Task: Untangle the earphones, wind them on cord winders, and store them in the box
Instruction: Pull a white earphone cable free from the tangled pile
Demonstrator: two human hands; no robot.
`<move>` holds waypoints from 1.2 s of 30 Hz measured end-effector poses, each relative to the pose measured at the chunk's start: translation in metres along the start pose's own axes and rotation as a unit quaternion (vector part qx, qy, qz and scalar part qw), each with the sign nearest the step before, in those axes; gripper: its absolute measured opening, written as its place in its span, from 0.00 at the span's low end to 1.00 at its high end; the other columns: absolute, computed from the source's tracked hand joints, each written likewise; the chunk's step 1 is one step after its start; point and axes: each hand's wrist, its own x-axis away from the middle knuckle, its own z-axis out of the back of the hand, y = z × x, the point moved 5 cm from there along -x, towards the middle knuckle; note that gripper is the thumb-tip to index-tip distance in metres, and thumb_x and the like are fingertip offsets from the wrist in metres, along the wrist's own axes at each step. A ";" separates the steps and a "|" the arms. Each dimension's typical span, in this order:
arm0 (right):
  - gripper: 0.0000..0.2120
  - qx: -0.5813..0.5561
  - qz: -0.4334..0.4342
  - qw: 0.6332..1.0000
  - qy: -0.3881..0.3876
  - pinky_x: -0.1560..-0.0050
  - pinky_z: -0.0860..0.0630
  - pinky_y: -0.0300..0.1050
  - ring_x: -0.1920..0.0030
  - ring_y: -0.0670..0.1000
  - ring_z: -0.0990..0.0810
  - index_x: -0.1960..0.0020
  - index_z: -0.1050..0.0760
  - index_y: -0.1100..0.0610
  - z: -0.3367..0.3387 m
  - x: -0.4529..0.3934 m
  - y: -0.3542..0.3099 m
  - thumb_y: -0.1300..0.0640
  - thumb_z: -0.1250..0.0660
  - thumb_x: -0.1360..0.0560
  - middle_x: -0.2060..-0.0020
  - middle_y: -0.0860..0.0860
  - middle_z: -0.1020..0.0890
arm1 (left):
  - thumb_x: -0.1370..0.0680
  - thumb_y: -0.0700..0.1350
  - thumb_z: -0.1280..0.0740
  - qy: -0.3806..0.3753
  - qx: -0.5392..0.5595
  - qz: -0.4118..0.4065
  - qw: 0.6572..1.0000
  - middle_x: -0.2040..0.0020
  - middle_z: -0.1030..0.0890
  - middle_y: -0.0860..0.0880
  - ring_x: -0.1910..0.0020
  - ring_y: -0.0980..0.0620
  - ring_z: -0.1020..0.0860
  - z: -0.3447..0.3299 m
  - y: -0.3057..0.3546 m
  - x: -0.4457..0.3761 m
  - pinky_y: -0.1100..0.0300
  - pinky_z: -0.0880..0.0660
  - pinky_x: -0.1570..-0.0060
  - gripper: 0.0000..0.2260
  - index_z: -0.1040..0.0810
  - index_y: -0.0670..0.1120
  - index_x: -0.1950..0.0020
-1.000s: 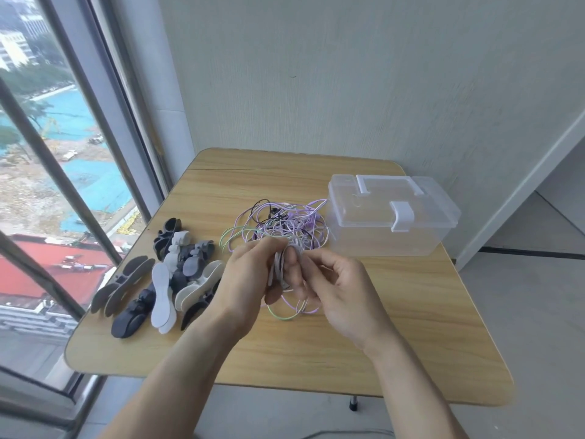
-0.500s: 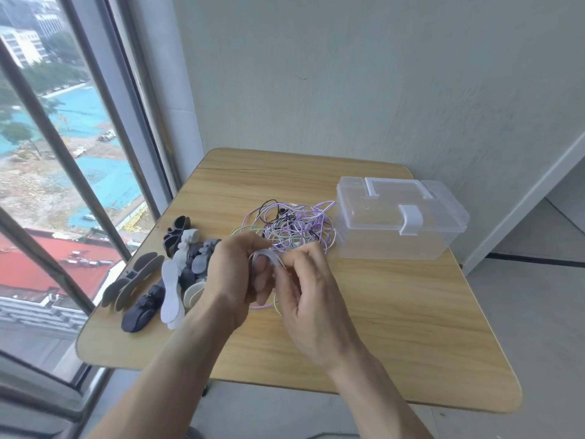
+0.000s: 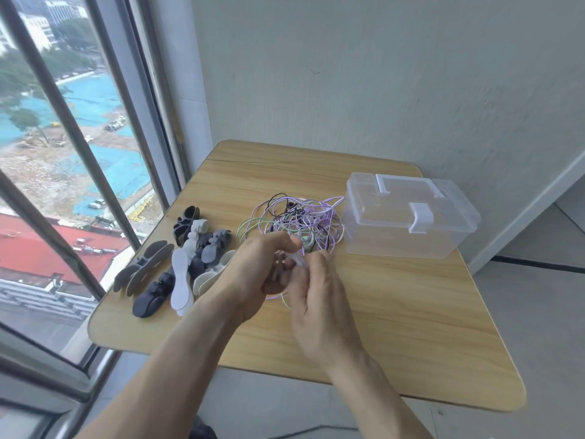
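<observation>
Pinching a pale winder point(image 3: 292, 259) | both hands: left point(image 3: 253, 267), right point(image 3: 316, 289) | earphones point(image 3: 297, 223): tangled purple, green, black heap

Both forearms reaching in from the near edge, bare, converging toward the middle. Left hand point(image 3: 258, 269) curled, back turned up and to the left, fingers folded in toward the palm, thumb pressed forward. Right hand point(image 3: 316, 299) just beside it and touching, back facing the camera, fingertips point(image 3: 311, 259) pinched together at the left hand's fingers. Wrists apart, hands meeting at the fingertips.
</observation>
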 end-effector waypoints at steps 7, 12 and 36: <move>0.18 0.060 -0.100 0.992 -0.039 0.68 0.37 0.39 0.69 0.45 0.34 0.65 0.42 0.51 0.035 -0.016 0.028 0.60 0.45 0.17 0.71 0.45 0.33 | 0.22 0.42 0.29 -0.040 -0.242 -0.210 0.947 0.66 0.19 0.53 0.69 0.58 0.24 -0.005 0.011 0.010 0.65 0.28 0.68 0.01 0.17 0.47 0.52; 0.13 -0.035 -0.136 0.986 -0.087 0.66 0.32 0.40 0.69 0.43 0.29 0.54 0.25 0.55 0.031 -0.014 0.034 0.51 0.42 0.16 0.68 0.45 0.24 | 0.22 0.40 0.31 0.026 -0.338 -0.216 0.916 0.68 0.17 0.51 0.70 0.54 0.17 0.002 0.006 0.007 0.59 0.25 0.67 0.07 0.20 0.50 0.59; 0.15 -0.095 -0.209 0.973 -0.006 0.64 0.32 0.43 0.72 0.41 0.29 0.58 0.23 0.54 0.033 -0.017 0.044 0.55 0.42 0.16 0.65 0.45 0.20 | 0.31 0.58 0.25 0.148 -0.720 -0.013 0.678 0.47 0.28 0.48 0.47 0.43 0.26 0.079 0.007 0.012 0.53 0.30 0.58 0.22 0.28 0.48 0.46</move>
